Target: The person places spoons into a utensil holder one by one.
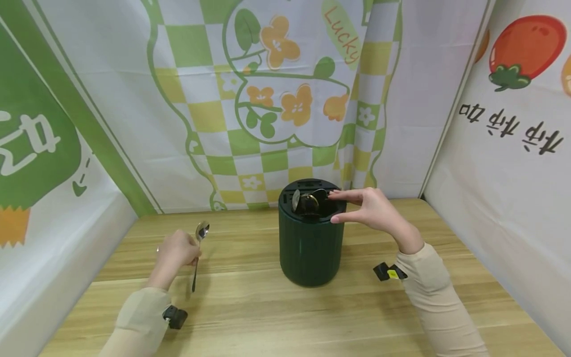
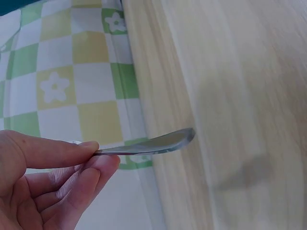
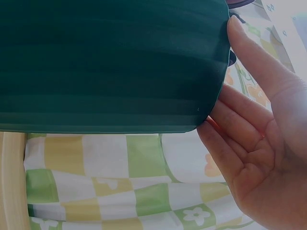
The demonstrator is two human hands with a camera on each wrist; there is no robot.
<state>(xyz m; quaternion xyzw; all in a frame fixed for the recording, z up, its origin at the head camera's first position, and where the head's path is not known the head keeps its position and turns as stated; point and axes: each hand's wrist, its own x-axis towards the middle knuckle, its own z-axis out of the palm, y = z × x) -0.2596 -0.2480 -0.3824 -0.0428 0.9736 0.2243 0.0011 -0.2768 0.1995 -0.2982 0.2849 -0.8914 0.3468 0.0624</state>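
Observation:
A metal spoon [image 1: 195, 267] is pinched between the thumb and fingers of my left hand [image 1: 177, 252], over the left part of the table. Its bowl [image 2: 165, 143] points away from the fingers in the left wrist view. A dark green ribbed utensil holder [image 1: 311, 253] stands upright near the back of the table. Several spoons [image 1: 296, 200] show their bowls above its opening. My right hand [image 1: 373, 212] is at the holder's right rim, thumb and fingers spread apart. In the right wrist view the thumb and fingertips [image 3: 233, 24] are right at the rim.
The wooden table [image 1: 250, 317] meets a patterned cloth [image 1: 276, 163] behind the holder. White printed panels [image 1: 490, 173] rise on the left and right sides. A black wrist camera [image 1: 175, 317] is strapped to each sleeve.

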